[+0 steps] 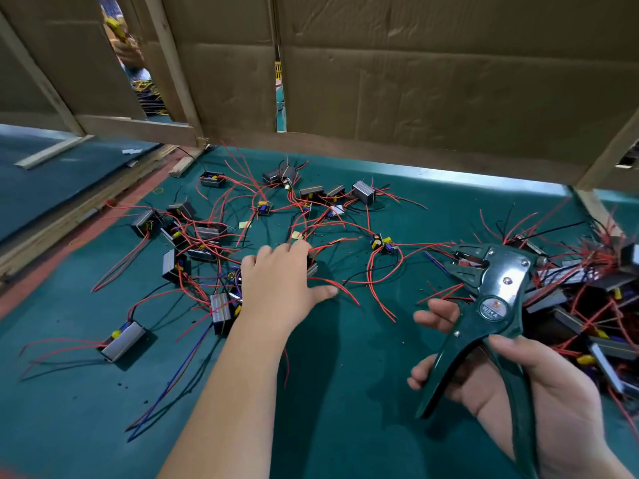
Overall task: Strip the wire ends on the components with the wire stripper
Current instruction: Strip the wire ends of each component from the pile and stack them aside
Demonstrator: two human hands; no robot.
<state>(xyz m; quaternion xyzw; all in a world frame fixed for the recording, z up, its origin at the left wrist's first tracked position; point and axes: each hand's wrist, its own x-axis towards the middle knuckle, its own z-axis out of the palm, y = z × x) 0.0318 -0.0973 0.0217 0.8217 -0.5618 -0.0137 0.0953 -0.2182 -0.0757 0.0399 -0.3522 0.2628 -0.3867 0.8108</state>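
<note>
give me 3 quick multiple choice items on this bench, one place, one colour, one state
1. The heaped pile of grey box components lies: A right of the dark green metal wire stripper B left of it C on the cardboard
2. Most loose wires are: A white B red C green
3. The stripper's handles are: A squeezed together B taped C spread apart

A, the heap sits past the stripper at the teal mat's right edge; B, red strands cover the mat; C, the right hand holds them splayed.
</note>
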